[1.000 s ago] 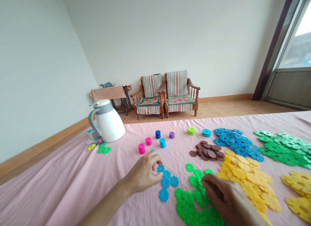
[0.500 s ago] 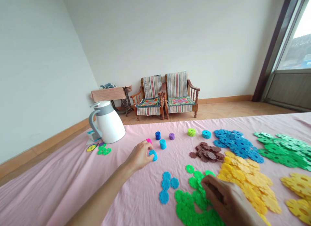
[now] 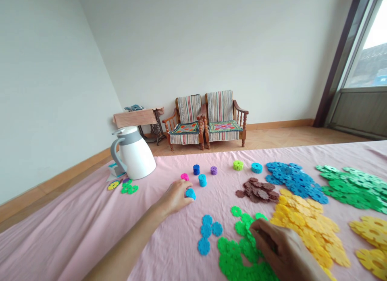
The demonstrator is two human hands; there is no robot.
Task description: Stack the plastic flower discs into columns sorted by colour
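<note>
My left hand [image 3: 175,197] is beside a short stack of light-blue flower discs [image 3: 190,193] on the pink cloth. Its thumb and fingers are apart around the stack, close to it or just touching. Past the fingertips are a pink stack [image 3: 184,177] and another light-blue stack [image 3: 202,180]. My right hand [image 3: 279,244] is over the pile of bright green discs [image 3: 231,257], fingers curled together; whatever they hold is hidden. Several loose blue discs [image 3: 206,231] lie between the hands.
Dark-blue [image 3: 196,169], purple [image 3: 213,170], lime [image 3: 238,165] and turquoise [image 3: 256,167] stacks stand farther back. Brown [image 3: 259,190], blue [image 3: 294,180], yellow [image 3: 305,220] and green [image 3: 356,188] heaps lie right. A white jug [image 3: 139,158] stands left, near a few loose discs [image 3: 130,188].
My left fingers have loosened from the light-blue stack, which was tilted in their pinch and now sits flatter on the cloth. My right hand has stayed almost still.
</note>
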